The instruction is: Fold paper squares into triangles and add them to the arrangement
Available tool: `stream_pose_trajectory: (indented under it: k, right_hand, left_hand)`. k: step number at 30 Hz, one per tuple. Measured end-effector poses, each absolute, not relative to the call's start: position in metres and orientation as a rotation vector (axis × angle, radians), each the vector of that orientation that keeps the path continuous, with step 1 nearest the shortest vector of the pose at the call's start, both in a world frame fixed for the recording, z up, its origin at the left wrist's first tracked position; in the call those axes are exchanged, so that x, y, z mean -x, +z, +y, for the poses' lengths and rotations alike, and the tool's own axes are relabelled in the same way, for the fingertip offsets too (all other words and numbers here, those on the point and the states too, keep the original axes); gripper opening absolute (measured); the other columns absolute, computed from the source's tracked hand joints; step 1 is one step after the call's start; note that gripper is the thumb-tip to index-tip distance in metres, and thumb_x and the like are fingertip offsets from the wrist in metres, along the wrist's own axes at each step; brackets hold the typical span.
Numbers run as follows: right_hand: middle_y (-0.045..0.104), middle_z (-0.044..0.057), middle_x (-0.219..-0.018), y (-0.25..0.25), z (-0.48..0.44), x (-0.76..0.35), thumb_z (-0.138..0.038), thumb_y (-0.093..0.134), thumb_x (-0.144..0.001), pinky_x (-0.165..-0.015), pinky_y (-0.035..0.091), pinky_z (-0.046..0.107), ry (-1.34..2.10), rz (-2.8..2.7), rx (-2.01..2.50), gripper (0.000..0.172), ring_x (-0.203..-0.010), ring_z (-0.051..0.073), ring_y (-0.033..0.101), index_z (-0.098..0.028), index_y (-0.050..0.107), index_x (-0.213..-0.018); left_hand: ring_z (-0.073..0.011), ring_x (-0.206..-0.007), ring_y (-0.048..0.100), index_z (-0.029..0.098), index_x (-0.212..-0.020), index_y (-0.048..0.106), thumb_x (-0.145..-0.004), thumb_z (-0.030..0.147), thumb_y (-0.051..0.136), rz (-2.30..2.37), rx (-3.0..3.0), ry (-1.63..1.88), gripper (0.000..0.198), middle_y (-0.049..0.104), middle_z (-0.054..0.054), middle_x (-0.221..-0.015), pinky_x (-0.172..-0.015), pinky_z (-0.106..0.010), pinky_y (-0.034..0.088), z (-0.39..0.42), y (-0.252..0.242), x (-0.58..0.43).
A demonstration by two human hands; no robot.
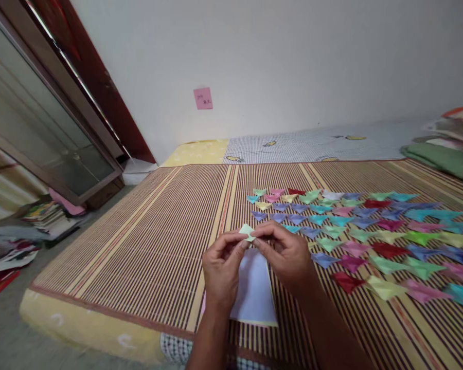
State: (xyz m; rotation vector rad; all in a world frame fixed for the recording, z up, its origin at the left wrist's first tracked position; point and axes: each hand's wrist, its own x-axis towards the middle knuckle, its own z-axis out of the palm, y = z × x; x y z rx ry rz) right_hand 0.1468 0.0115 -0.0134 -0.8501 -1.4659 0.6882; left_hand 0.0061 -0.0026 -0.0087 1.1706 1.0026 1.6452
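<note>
Between my two hands is a small pale green folded paper [246, 229], its pointed top sticking up above the fingers. My left hand [224, 264] pinches its left side between thumb and fingers. On the other side, my right hand [283, 252] pinches it the same way. The lower part of the paper is hidden by the fingertips. Below the hands lies a pale lavender sheet of paper [253, 288] on the striped mat. To the right, many small folded paper pieces [355, 249] in several colours lie in rows.
A striped bamboo mat [139, 231] covers the bed, with yellow patterned bedding [100, 326] along its near edge. Folded cloths [443, 149] are piled at the right. A pink note [203, 98] is on the wall. Books [50, 218] lie stacked on the floor at left.
</note>
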Motion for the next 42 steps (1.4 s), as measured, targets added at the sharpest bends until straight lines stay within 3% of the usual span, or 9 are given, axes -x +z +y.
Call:
stream_pose_trajectory:
  k: [5,13,26,36,42]
  right_hand:
    - [0.071,0.001,-0.086,-0.017,0.013,-0.145,-0.022,0.073,-0.089,-0.073,0.054,0.029,0.76,-1.426,0.874,0.004,-0.079,0.017,0.068,-0.022,0.071,-0.092]
    - [0.07,0.001,-0.081,-0.012,0.011,-0.142,-0.02,0.068,-0.09,-0.068,0.051,0.029,0.754,-1.434,0.871,0.007,-0.074,0.016,0.065,-0.02,0.07,-0.083]
    - [0.065,0.001,-0.082,-0.016,0.013,-0.132,-0.013,0.066,-0.083,-0.071,0.05,0.03,0.788,-1.324,0.845,0.012,-0.08,0.017,0.063,-0.021,0.064,-0.074]
    - [0.064,0.002,-0.082,-0.023,0.015,-0.136,-0.017,0.069,-0.084,-0.071,0.049,0.032,0.871,-1.262,0.824,0.011,-0.079,0.018,0.062,-0.021,0.063,-0.075]
    - [0.064,0.001,-0.081,-0.022,0.015,-0.136,-0.017,0.069,-0.083,-0.071,0.049,0.031,0.89,-1.233,0.82,0.011,-0.078,0.017,0.061,-0.021,0.063,-0.076]
  left_hand:
    - [-0.0165,-0.087,0.073,0.02,-0.085,0.081,-0.084,0.019,0.076,1.069,-1.3,1.691,0.005,0.078,-0.005,-0.092,-0.08,-0.024,0.058,-0.003,-0.01,-0.006]
    - [-0.0159,-0.077,0.072,0.019,-0.086,0.08,-0.084,0.023,0.079,1.132,-1.296,1.695,0.005,0.077,-0.003,-0.083,-0.073,-0.024,0.058,-0.005,-0.011,-0.007]
    - [-0.0149,-0.077,0.069,0.019,-0.088,0.077,-0.084,0.024,0.078,1.232,-1.3,1.65,0.006,0.075,-0.003,-0.085,-0.073,-0.024,0.054,-0.005,-0.016,-0.006]
    - [-0.0167,-0.084,0.072,0.02,-0.1,0.078,-0.088,0.029,0.077,1.186,-1.321,1.668,0.015,0.077,-0.005,-0.093,-0.076,-0.026,0.057,-0.006,-0.02,-0.011]
    - [-0.0152,-0.082,0.072,0.02,-0.095,0.079,-0.085,0.027,0.079,1.156,-1.248,1.706,0.012,0.077,-0.004,-0.089,-0.076,-0.025,0.058,-0.006,-0.018,-0.014]
